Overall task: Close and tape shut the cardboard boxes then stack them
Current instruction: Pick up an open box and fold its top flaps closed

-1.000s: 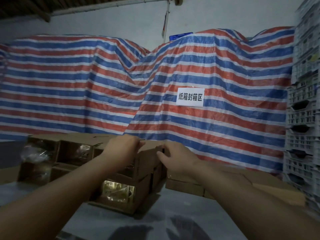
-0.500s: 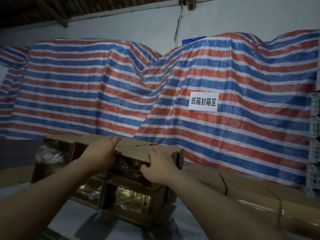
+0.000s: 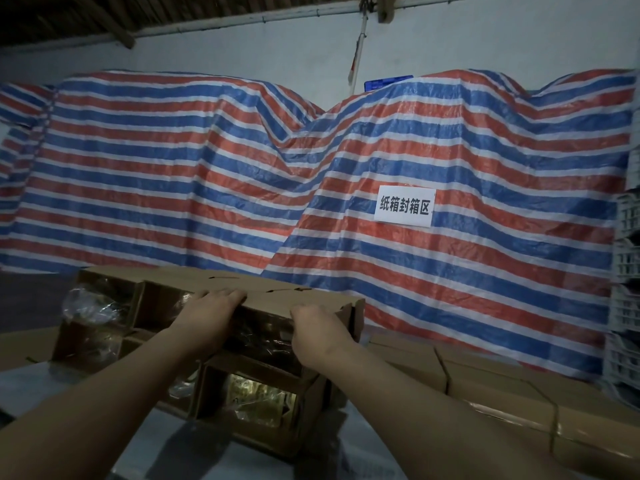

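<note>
A stack of open-fronted cardboard boxes stands on the table ahead, with plastic-wrapped goods showing inside. My left hand and my right hand both grip the near edge of the top right box, fingers curled over its upper rim. Below it sits another open box with shiny contents. More open boxes stand to the left. No tape is in view.
Bundles of flat, strapped cardboard lie at the right. A red, white and blue striped tarp with a white sign hangs behind. White plastic crates are stacked at the far right. The grey table top shows below.
The view has moved closer and leftward. My hands went from the box's top corners to gripping its near upper edge, and the right hand slid left along it.
</note>
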